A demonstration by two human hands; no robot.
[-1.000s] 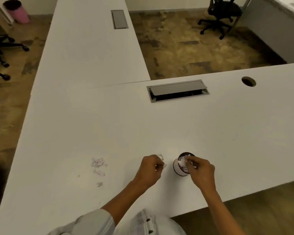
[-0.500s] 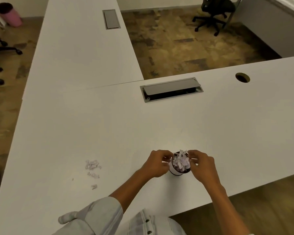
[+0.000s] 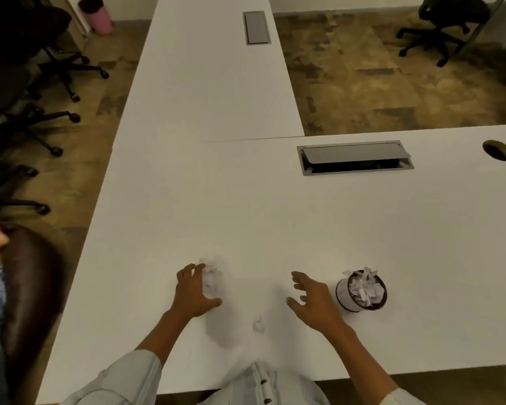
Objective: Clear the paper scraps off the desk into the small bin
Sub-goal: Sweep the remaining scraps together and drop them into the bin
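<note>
From your head camera, both of your hands are over the white desk (image 3: pixel 275 217) with nothing in them. Your left hand (image 3: pixel 195 290) has its fingers spread and slightly bent, palm down; the fingertips (image 3: pixel 200 267) reach a small cluster of paper scraps (image 3: pixel 212 266), which lies just beyond and to the thumb side of them. I cannot tell whether the tips touch the paper. Your right hand (image 3: pixel 313 302) is also spread wide, fingers loose and pointing away from you and towards the left hand.

Another scrap (image 3: pixel 258 324) lies alone between your two hands, nearer to you than either set of fingers.

The small bin (image 3: pixel 361 290) stands upright just beside the back of your right hand, on the little-finger side, apart from it. It is full: white paper strips stick up above its dark rim.

Beyond your fingers a grey cable hatch (image 3: pixel 354 157) is set in the desk.
</note>
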